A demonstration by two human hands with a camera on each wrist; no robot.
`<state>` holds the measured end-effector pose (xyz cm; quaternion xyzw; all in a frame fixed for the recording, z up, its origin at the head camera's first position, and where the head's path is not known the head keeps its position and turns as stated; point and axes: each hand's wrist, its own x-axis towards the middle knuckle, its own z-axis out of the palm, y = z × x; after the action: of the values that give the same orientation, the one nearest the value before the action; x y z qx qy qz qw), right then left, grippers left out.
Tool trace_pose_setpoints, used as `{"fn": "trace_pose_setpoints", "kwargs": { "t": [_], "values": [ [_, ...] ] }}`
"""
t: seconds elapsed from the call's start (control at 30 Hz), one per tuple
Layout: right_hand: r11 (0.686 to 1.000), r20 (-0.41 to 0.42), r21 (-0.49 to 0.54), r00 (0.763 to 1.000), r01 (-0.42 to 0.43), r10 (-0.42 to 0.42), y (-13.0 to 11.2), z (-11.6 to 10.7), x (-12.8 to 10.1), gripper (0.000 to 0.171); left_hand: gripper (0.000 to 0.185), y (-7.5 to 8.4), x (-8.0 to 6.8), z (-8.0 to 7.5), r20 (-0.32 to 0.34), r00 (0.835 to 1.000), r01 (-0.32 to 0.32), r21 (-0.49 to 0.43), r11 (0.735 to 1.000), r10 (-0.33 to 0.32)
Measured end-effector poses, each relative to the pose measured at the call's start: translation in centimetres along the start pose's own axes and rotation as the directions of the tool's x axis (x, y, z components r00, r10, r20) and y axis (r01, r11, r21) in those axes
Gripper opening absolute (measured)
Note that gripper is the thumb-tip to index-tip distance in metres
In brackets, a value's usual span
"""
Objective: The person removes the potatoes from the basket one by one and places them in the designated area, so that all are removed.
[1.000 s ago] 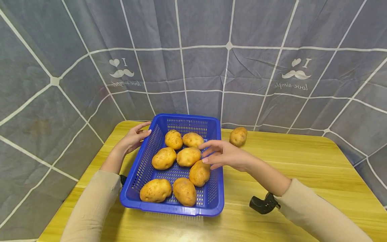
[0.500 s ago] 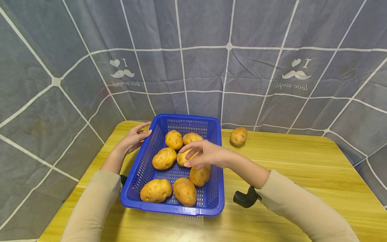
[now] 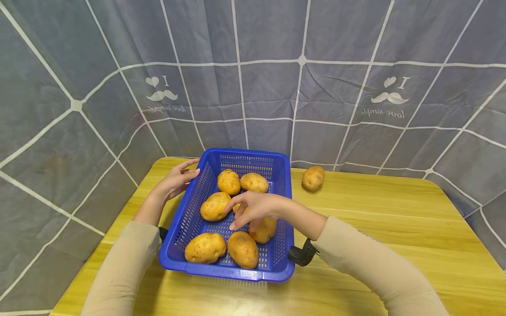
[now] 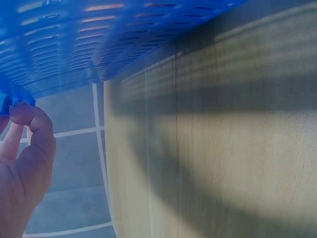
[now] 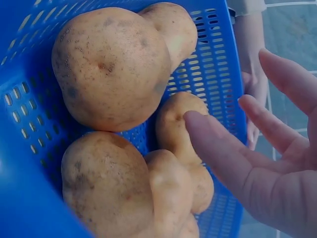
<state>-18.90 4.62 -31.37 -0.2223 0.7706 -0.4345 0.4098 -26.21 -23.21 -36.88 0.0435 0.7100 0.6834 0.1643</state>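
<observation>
A blue plastic basket sits on a wooden table and holds several yellow-brown potatoes, among them one at the near left and one at the far end. My left hand grips the basket's far left rim; in the left wrist view a curled finger hooks the rim of the basket. My right hand hovers open over the middle potatoes, hiding one of them. The right wrist view shows its straight fingers just above a potato, holding nothing.
One potato lies alone on the table to the right of the basket's far corner. A grey cloth with white lines hangs close behind and around the table. A black wrist mount sits by the basket's right wall.
My right hand has moved left and down from the basket's right rim to over the middle potatoes. The left hand and the basket have stayed put.
</observation>
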Motion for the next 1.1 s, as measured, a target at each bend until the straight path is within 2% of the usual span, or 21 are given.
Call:
{"fn": "trace_pose_setpoints", "kwargs": {
  "t": [0.2,0.33,0.57,0.87,1.1],
  "values": [
    [0.995,0.031,-0.083,0.998,-0.045,0.048,0.1,0.4,0.7,0.043,0.061,0.0,0.1,0.0,-0.005,1.000,-0.002,0.013,1.000,0.002],
    [0.991,0.053,-0.124,0.997,-0.044,0.051,0.4,0.6,1.1,0.046,0.061,0.1,0.1,0.0,-0.004,1.000,0.000,0.014,1.000,0.000],
    [0.978,0.048,-0.198,0.996,-0.061,0.072,1.0,1.2,1.6,0.046,0.060,-0.1,0.2,0.1,-0.003,1.000,0.005,-0.022,1.000,-0.005],
    [0.960,0.077,-0.259,0.989,-0.105,0.129,1.6,1.4,2.0,0.045,0.059,-0.2,0.2,0.1,-0.006,1.000,-0.007,-0.024,1.000,0.007],
    [0.948,0.112,-0.306,0.985,-0.090,0.130,1.9,1.5,2.2,0.052,0.060,-0.2,0.2,0.0,0.002,1.000,-0.007,-0.044,0.999,0.007]
  ]
}}
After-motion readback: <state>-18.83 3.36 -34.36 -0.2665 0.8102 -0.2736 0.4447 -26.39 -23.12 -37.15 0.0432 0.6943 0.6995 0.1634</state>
